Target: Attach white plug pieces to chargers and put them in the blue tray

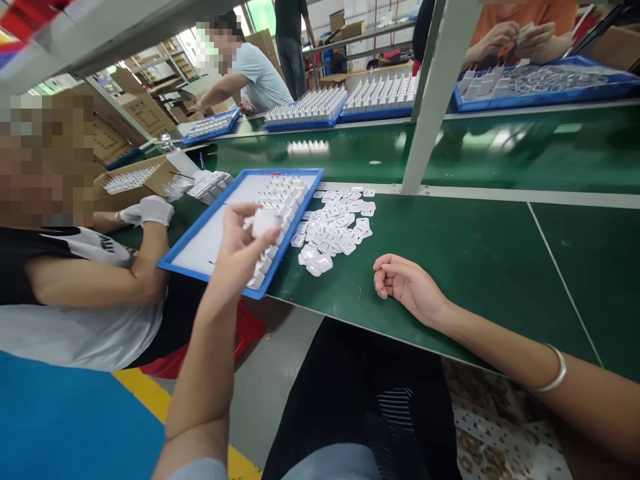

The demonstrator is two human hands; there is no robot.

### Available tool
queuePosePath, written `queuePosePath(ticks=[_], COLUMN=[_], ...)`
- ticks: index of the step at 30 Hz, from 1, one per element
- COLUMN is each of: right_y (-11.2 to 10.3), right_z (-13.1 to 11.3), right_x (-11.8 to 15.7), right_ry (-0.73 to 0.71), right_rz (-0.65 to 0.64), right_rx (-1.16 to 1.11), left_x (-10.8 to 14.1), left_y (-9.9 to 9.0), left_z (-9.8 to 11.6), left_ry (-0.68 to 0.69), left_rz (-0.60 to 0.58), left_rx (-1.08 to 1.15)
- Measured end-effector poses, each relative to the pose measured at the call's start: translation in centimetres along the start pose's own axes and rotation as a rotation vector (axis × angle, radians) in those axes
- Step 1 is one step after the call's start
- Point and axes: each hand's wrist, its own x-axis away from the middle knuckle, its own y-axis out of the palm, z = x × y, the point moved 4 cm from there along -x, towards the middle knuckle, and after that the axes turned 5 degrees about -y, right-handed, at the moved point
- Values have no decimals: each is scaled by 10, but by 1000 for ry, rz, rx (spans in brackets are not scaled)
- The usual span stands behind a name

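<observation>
My left hand [240, 250] is closed on a white plastic piece [267, 223], held between thumb and fingers above a blue-rimmed tray [200, 275]. The piece is slightly blurred. Rows of white plastic parts with thin upright pins [287, 193] fill the right side of that tray. Beside the tray, a loose pile of flat white square plates [333, 227] lies on the green table. Just right of the pile, my right hand [413, 288] rests on the tabletop, its fingers curled together with nothing seen in them.
A co-worker's gloved hands [150, 211] are at the left, near an open carton [133, 177] of white parts. A slanted metal post [435, 100] rises from the table's far rail. Beyond it stand blue trays of white parts [307, 107] and a tray of metal pieces [545, 83].
</observation>
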Motion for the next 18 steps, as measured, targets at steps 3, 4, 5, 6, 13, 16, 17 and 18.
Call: queuePosePath(ticks=[3, 4, 5, 6, 13, 16, 17, 18], right_y=[1, 1, 0, 0, 1, 3, 3, 3], right_z=[3, 4, 5, 6, 4, 4, 4, 4], right_x=[-2, -3, -4, -5, -12, -12, -12, -12], right_ry=[-7, -13, -19, -24, -17, -3, 0, 2], right_rz=[9, 13, 14, 13, -40, -63, -69, -75], right_rx=[9, 17, 24, 30, 67, 77, 77, 77], left_x=[-86, -116, -145, -172, -248, -248, -248, -249], left_y=[-9, -3, 7, 18, 75, 78, 77, 77], left_z=[-2, -4, -7, -13, -60, -78, -81, -84], left_ry=[116, 144, 151, 104, -242, -337, -356, -370], left_rz=[110, 121, 116, 91, -208, -284, -302, -318], left_rx=[-309, -428, -593, -786, -1236, -1339, -1368, -1394])
